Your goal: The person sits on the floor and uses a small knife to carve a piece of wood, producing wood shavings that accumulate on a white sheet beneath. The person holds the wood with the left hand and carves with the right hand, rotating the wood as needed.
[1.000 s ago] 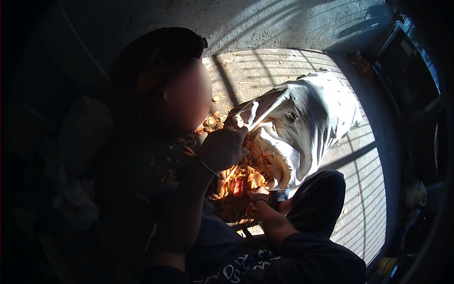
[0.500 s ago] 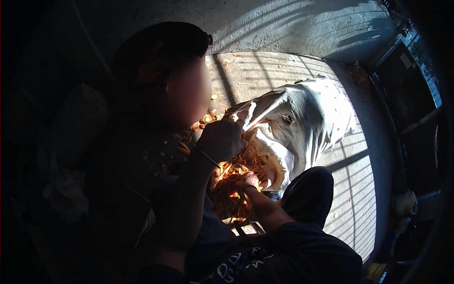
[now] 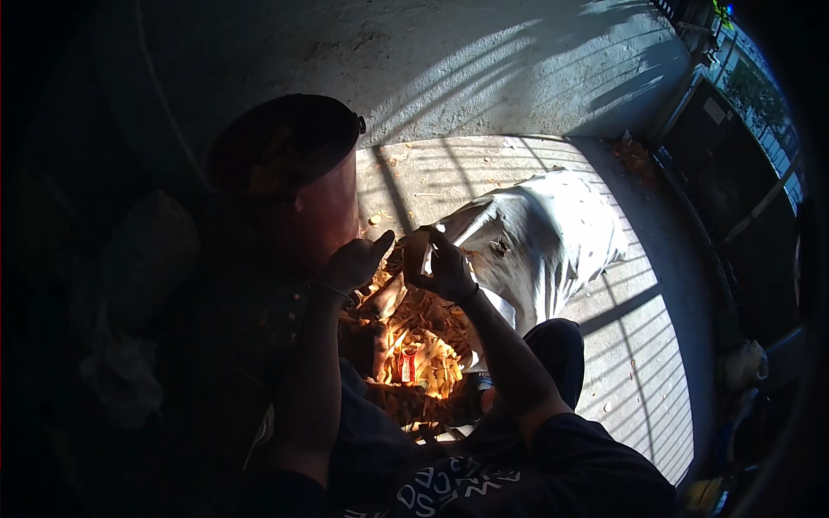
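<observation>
My left hand (image 3: 352,263) is raised over the left side of a pile of orange-brown shavings (image 3: 436,324), open, with one digit pointing upward. Beside it, my right hand (image 3: 445,272) grips a small piece (image 3: 416,255) with a pale edge, too shadowed to identify. A red-and-white packet (image 3: 408,364) lies among the sunlit shavings beneath both hands. A large white sack (image 3: 566,233) lies behind and right of the pile, its crumpled near end partly hidden by my right arm.
A red bucket (image 3: 324,198) with a dark rim stands behind my left hand. Pale bundles (image 3: 121,380) sit in shadow at left. A rough wall (image 3: 518,60) backs the barred-shadowed floor (image 3: 622,371). A dark panel (image 3: 717,173) and barred opening line the right.
My right hand has risen from the shavings and now grips a piece. My left hand has moved leftward, away from the sack's mouth. The view has shifted, so the bucket appears lower.
</observation>
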`<action>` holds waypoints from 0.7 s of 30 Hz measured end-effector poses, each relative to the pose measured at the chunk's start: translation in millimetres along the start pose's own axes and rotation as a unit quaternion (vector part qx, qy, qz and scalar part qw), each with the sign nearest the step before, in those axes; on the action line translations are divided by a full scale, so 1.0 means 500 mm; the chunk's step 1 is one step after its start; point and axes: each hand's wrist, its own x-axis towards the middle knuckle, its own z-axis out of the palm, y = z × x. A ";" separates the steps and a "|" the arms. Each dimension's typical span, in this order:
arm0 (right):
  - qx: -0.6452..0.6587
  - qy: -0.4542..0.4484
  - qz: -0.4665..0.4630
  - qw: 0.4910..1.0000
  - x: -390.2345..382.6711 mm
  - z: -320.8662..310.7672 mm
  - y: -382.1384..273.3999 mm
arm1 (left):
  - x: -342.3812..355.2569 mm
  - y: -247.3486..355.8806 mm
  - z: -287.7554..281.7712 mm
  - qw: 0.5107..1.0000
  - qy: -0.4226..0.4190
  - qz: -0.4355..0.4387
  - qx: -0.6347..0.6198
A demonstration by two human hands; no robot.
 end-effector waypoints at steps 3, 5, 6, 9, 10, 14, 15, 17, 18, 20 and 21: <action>-0.031 -0.074 -0.138 0.987 0.083 -0.104 -0.134 | -0.015 0.111 -0.021 0.802 -0.125 -0.095 -0.576; -0.039 -0.240 -0.044 0.969 0.132 -0.147 -0.281 | -0.037 0.103 0.011 0.661 -0.102 0.080 -0.739; -0.045 -0.233 -0.047 0.970 0.142 -0.173 -0.318 | -0.046 0.123 0.011 0.664 -0.106 0.087 -0.735; 0.011 -0.200 -0.121 0.972 0.148 -0.187 -0.311 | -0.069 0.126 0.022 0.862 0.188 0.389 -0.263; 0.017 -0.110 -0.143 0.983 0.147 -0.190 -0.286 | -0.073 0.123 0.024 0.780 0.098 0.305 -0.538; 0.017 0.031 0.277 0.960 0.111 -0.250 -0.103 | -0.069 0.089 0.031 0.361 -0.110 0.050 -0.925; -0.152 0.006 0.147 0.977 0.056 -0.292 0.053 | -0.045 0.109 0.038 0.330 -0.148 0.033 -0.932; -0.168 -0.050 0.179 0.968 -0.018 -0.286 0.175 | -0.028 0.115 0.036 0.299 -0.165 0.009 -0.940; -0.182 -0.109 0.210 0.954 -0.045 -0.280 0.204 | -0.031 0.136 0.027 0.312 -0.184 0.045 -0.931; 0.027 -0.093 0.185 0.978 -0.026 -0.222 0.135 | -0.063 0.126 0.007 0.328 -0.176 0.069 -0.926; 0.214 -0.042 0.247 0.944 0.003 -0.205 0.044 | -0.065 0.118 0.000 0.367 -0.123 0.053 -0.921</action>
